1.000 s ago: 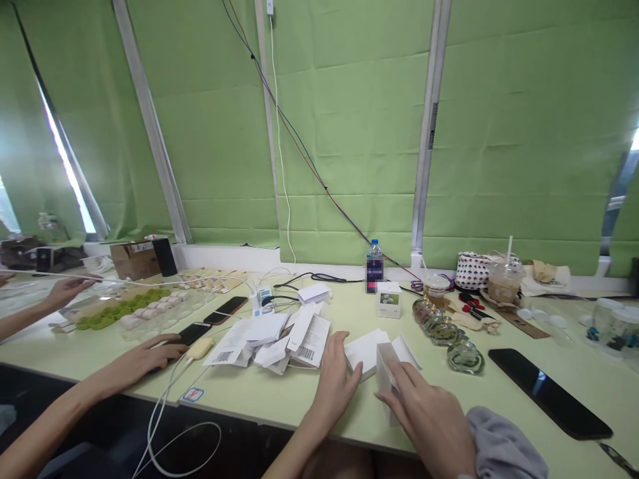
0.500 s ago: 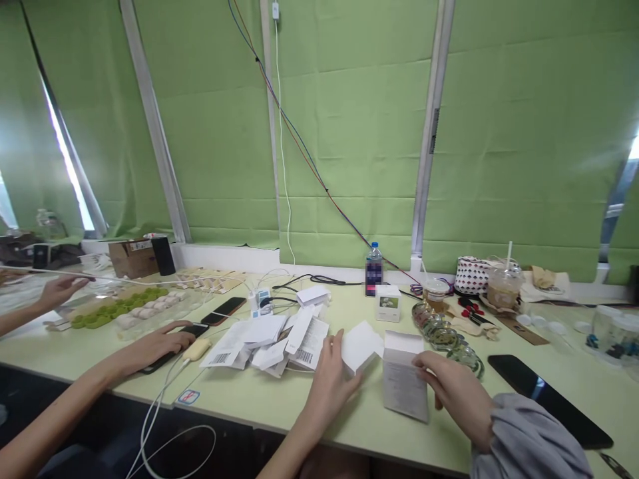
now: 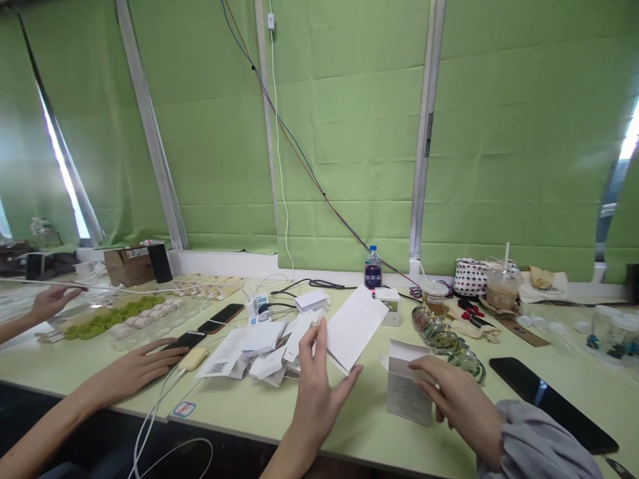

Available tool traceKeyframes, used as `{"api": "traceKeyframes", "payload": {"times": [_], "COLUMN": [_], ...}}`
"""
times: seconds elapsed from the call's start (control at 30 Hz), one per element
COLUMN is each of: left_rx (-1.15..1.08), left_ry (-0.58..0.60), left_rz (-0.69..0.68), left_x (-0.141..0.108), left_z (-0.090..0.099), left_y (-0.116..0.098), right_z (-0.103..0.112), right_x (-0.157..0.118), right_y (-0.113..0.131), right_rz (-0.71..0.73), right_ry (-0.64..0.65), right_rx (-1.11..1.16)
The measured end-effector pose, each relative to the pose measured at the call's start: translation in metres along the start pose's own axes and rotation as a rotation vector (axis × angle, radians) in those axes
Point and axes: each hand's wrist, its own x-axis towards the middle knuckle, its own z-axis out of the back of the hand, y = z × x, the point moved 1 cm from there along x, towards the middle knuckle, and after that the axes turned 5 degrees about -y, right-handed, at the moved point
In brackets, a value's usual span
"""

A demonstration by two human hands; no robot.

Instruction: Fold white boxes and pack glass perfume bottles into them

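My left hand [image 3: 319, 392] grips a flat white folded carton [image 3: 355, 326] between thumb and fingers, raised above the table and tilted. To its right, my right hand [image 3: 456, 399] pinches the upper right side of a greyish printed carton [image 3: 407, 392] with an opened top flap. A heap of flattened white cartons [image 3: 264, 339], some with barcodes, lies left of my left hand. Behind the held white carton stands a small white box [image 3: 392, 306] with a green picture, partly hidden.
A bottle [image 3: 373, 269] stands behind the small box. Coiled green and red items [image 3: 446, 339], an iced drink [image 3: 503, 286] and a black phone [image 3: 552, 402] lie rightward. Leftward are phones [image 3: 219, 318], another person's hand [image 3: 137, 371] and a further person's hand [image 3: 52, 303] near a green tray [image 3: 110, 316].
My left hand has lifted and turned the white carton, which now shows a longer flat face. My right hand and the printed carton shifted slightly. The other person's hand slid left off the phone.
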Motion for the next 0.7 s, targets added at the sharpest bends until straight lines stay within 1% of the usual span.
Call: {"api": "traceKeyframes", "payload": {"times": [0.07,0.17,0.27,0.33,0.4,0.47,0.53,0.6,0.7], "left_rx": [-0.009,-0.034,-0.057,-0.068,-0.089,-0.123,-0.166,-0.199,-0.142], "left_ry": [0.011,0.008,0.010,0.037,0.077,0.132,0.200,0.247,0.238], "left_rz": [-0.020,-0.050,-0.097,-0.154,-0.215,-0.242,-0.222,-0.177,-0.117], "left_x": [-0.001,-0.004,-0.011,-0.017,-0.023,-0.026,-0.027,-0.025,-0.021], "left_z": [0.001,0.002,0.001,-0.001,-0.004,-0.005,-0.007,-0.007,-0.005], "left_y": [-0.004,-0.009,-0.016,-0.020,-0.024,-0.025,-0.024,-0.022,-0.020], "right_z": [0.002,0.001,-0.005,-0.010,-0.011,-0.009,-0.006,-0.002,-0.002], "right_x": [-0.001,-0.003,-0.006,-0.008,-0.011,-0.013,-0.013,-0.013,-0.012], "right_y": [0.005,0.015,0.029,0.039,0.047,0.053,0.055,0.056,0.055], "right_rz": [-0.031,-0.140,-0.233,-0.279,-0.313,-0.324,-0.305,-0.279,-0.226], "right_ry": [0.000,-0.031,-0.035,-0.032,-0.068,-0.141,-0.183,-0.171,-0.091], "right_rx": [0.059,0.216,0.561,0.796,0.930,0.980,0.988,0.955,0.863]}}
